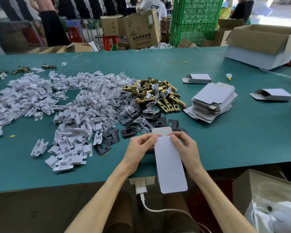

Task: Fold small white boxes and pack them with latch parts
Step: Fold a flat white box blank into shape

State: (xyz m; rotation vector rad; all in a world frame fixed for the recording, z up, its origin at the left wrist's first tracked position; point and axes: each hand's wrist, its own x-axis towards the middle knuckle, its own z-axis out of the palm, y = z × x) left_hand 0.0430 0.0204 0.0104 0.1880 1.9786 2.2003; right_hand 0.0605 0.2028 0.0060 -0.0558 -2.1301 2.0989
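Currently on the green surface, itemised from the near edge outward:

- Flat white box blank: held upright-tilted over the near edge, its lower end hanging past that edge, its rounded top flap pointing toward the far edge.
- Left hand: closed on the blank's upper left side, thumb on the front face.
- Right hand: closed on the blank's upper right side, thumb likewise on the front.
- Black strike plates: loose scatter just beyond the hands, some in clear bags.
- Brass latch bolts: heap at mid-surface, touching the black plates.
- White plastic inserts: wide spread pile reaching the left edge.
- Stack of flat blanks: just right of the brass heap.
- Folded white box: beyond the stack, one end open.
- Second folded box: near the right edge, one end open.
- Large open carton: at the far right corner.
- Rubber bands: few, near the far edge.
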